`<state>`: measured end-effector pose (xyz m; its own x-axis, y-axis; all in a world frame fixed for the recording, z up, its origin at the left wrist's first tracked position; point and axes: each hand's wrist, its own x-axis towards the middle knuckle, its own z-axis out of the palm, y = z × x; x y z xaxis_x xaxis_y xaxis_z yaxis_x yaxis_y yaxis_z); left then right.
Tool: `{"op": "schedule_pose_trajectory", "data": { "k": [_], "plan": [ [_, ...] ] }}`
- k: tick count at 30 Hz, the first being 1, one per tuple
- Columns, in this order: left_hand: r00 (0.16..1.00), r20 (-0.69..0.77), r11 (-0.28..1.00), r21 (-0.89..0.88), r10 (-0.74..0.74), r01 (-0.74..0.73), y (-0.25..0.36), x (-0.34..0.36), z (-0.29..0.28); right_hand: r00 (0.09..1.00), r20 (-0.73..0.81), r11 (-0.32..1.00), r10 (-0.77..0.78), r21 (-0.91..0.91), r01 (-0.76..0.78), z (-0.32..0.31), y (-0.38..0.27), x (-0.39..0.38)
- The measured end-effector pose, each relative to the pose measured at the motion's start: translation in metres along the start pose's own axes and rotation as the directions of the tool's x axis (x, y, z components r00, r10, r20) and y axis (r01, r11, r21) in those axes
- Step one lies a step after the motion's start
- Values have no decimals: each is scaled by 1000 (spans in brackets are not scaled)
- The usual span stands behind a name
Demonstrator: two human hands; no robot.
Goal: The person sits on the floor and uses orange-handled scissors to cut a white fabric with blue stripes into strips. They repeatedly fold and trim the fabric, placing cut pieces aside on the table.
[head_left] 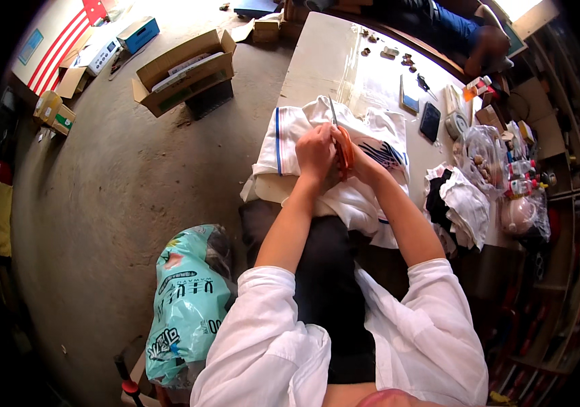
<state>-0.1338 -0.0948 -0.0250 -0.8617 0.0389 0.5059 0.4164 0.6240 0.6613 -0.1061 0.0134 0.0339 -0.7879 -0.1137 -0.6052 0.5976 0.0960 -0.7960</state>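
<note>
A white garment (373, 203) with a blue stripe at its left and a dark print at its right lies bunched on the table before me. My right hand (363, 165) is closed around orange-handled scissors (345, 150), whose blades point away from me over the cloth. Right beside it, my left hand (315, 150) is closed in a fist at the garment, apparently pinching the fabric close to the blades. The fingertips of both hands meet near the scissors, so the exact grip is partly hidden.
On the white table (317, 57) to the right lie a dark phone (430, 122), crumpled white cloth (466, 203) and clear plastic bags (480, 156). A teal bag (191, 298) stands at my left; an open cardboard box (184, 71) sits beyond. Another person (456, 27) is at the far right.
</note>
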Motion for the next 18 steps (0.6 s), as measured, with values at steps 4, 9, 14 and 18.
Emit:
{"op": "schedule_pose_trajectory", "data": {
  "k": [4, 9, 14, 18],
  "plan": [
    [998, -11, 998, -25, -54, 54, 0, 0, 0, 990, -108, 988, -94, -129, 80, -5, 15, 23],
    [997, -54, 996, -64, -62, 59, -3, 0, 8, 954, -127, 933, -270, -278, 227, -15, 35, 41],
    [988, -35, 988, -47, -152, 150, 2, -1, 2, 975, -110, 961, -193, -220, 166, -11, 20, 34],
    [980, -136, 979, -162, -148, 126, 8, 2, -4, 989, 92, 981, -114, -147, 127, -3, -15, 18]
  ]
}}
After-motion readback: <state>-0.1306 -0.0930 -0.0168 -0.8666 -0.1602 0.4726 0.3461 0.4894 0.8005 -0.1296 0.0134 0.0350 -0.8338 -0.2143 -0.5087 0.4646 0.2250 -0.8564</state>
